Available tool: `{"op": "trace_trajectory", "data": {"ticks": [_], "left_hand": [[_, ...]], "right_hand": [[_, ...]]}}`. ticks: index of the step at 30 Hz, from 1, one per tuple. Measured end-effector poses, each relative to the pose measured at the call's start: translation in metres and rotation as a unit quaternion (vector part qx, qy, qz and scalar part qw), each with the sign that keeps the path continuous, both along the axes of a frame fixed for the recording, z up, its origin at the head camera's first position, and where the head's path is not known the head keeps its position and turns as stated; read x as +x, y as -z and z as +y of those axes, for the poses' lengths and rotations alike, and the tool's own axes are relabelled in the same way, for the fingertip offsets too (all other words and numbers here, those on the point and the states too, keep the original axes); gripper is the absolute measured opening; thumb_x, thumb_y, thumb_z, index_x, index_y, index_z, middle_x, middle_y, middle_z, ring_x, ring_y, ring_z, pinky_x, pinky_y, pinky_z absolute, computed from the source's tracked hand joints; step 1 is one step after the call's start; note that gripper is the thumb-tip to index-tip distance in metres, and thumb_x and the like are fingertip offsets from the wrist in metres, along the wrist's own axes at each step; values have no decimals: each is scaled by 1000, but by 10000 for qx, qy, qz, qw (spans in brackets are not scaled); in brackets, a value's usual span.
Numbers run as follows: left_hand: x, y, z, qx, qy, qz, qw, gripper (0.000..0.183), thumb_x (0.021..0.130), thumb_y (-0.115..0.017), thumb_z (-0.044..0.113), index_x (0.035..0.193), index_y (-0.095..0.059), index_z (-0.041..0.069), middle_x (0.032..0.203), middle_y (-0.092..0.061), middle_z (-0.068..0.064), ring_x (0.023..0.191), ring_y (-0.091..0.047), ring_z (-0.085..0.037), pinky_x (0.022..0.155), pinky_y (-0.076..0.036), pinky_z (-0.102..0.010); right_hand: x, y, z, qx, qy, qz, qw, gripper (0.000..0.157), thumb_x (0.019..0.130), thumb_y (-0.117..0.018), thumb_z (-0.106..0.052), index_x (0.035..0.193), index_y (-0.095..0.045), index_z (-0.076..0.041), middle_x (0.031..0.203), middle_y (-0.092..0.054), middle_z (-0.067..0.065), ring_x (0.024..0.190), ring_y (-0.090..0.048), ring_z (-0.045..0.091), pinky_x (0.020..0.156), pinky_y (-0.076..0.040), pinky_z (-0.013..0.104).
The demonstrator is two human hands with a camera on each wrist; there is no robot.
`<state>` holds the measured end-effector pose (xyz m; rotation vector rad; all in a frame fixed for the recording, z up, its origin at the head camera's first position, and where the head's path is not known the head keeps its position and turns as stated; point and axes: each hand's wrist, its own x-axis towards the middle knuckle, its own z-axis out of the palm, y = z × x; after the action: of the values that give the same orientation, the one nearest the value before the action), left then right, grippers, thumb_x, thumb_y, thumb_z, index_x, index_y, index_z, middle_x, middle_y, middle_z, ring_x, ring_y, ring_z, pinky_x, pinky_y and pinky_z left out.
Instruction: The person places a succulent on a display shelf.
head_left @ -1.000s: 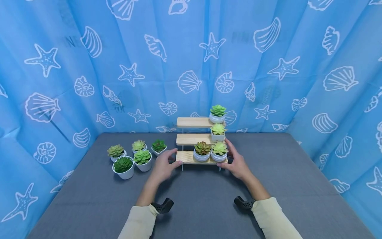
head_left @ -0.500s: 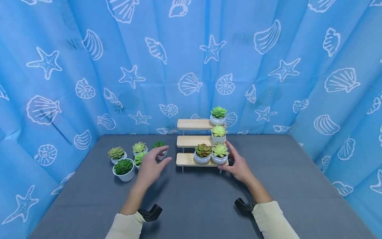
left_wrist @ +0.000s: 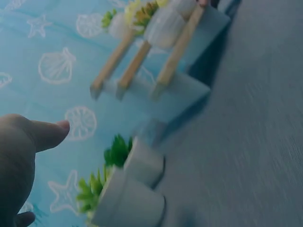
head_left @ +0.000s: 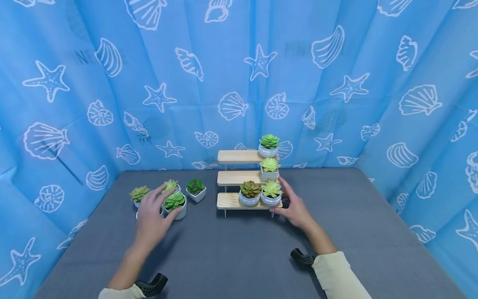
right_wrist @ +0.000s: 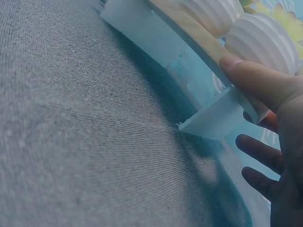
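My left hand (head_left: 152,218), fingers spread and slightly bent, is over the group of potted succulents at the left and hides most of the front-left pot. Near its thumb is a light green succulent in a white pot (head_left: 175,204). My right hand (head_left: 295,207) holds the right end of the lowest board of a three-tier wooden display stand (head_left: 228,201). In the right wrist view its thumb (right_wrist: 258,82) lies on the board's front edge, with a finger behind the end. A reddish-brown succulent (head_left: 249,193) and a yellow-green one (head_left: 271,193) share that board.
On the stand, a square-potted succulent (head_left: 269,169) occupies the middle board's right end and a green succulent (head_left: 269,145) the top board's. A dark green succulent (head_left: 196,190) in a square pot is left of the stand. A blue shell-print curtain (head_left: 231,74) borders the grey table (head_left: 239,257).
My left hand has left the stand's left end and moved left to the potted succulents, opening its fingers. The right hand has kept its place on the lowest board.
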<state>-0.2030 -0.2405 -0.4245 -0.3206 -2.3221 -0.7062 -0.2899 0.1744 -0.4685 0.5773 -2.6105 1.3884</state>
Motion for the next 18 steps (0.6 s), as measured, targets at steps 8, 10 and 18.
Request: {"op": "trace_trajectory", "data": {"ticks": [8,10,18], "left_hand": [[16,20,-21,448,-1129,-138,9925,80,69,-89,17,137,-50,1,142,-41,-23,126,-33,-49,92,-22,-68],[21,24,-24,669,-1366,-228,9881,84,69,-89,18,140,-47,1,144,-38,-24,127,-31,-49,91,-22,-67],[29,30,-30,1703,-1739,-1215,9623,97,74,-86,20,150,-29,-2,146,-32,-29,130,-28,-49,99,-21,-66]], "right_hand": [[-1,3,1,-83,-57,24,9999,104,76,-86,-18,156,-20,-29,128,-58,19,111,-57,37,93,-41,59],[-1,3,1,-134,-71,-7,9999,103,76,-85,-18,155,-21,-29,128,-58,18,111,-57,37,93,-42,59],[-1,0,1,-121,-33,-134,9998,103,76,-85,-20,155,-20,-31,129,-57,17,111,-56,36,92,-42,59]]}}
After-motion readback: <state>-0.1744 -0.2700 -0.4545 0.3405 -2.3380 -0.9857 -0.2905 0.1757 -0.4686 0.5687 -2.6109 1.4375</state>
